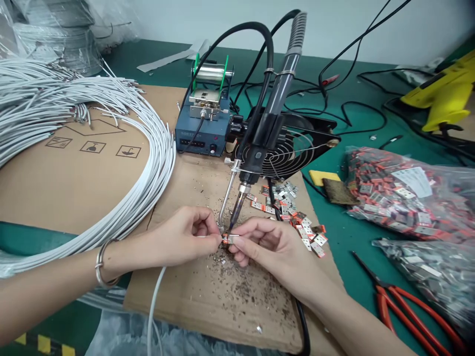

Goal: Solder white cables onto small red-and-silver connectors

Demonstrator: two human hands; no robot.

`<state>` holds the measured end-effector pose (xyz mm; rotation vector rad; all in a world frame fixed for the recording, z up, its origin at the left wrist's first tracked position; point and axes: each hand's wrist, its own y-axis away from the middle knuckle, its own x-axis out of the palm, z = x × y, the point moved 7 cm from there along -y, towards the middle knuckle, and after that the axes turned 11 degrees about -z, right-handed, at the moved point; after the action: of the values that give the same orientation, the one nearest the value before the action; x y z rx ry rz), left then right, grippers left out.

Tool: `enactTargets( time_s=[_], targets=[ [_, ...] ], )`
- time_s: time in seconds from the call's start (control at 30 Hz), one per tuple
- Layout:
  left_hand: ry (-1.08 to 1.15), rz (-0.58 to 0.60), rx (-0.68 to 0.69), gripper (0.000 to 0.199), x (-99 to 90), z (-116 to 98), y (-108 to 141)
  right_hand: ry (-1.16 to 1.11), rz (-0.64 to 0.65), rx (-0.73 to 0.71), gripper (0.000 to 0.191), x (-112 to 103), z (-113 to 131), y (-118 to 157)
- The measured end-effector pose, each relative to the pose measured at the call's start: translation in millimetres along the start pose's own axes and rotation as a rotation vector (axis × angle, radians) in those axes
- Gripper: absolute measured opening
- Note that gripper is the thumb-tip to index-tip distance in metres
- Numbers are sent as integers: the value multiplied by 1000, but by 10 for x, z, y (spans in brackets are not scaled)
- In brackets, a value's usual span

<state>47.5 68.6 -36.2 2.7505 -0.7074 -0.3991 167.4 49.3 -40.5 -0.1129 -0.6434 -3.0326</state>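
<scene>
My left hand (185, 237) pinches at the end of a white cable (153, 301), which hangs down below the wrist; the fingers hide the exact grip. Opposite it, my right hand (272, 249) holds a small orange-and-silver connector (230, 239) between thumb and forefinger. The two hands meet at this part. Directly above it is the tip of a soldering iron (253, 163), clamped in a stand and pointing down. Beside the iron, a thin metal solder feed tube (227, 195) curves down close to the left fingertips. Whether the tip touches the connector I cannot tell.
A coil of white cables (163, 168) lies left on cardboard. Behind stand a blue solder feeder (200, 133) and a black fan (297, 148). Loose connectors (311, 235) lie right of my hand, near bagged connectors (393, 193), a sponge (324, 177) and red-handled pliers (408, 301).
</scene>
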Motion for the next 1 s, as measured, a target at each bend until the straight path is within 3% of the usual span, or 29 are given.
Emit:
enactTargets(
  time_s=[1.0],
  targets=[
    [52,-20,-70,8,15,-14,17,-15,-1,31,17,-23,-51,-9]
  ],
)
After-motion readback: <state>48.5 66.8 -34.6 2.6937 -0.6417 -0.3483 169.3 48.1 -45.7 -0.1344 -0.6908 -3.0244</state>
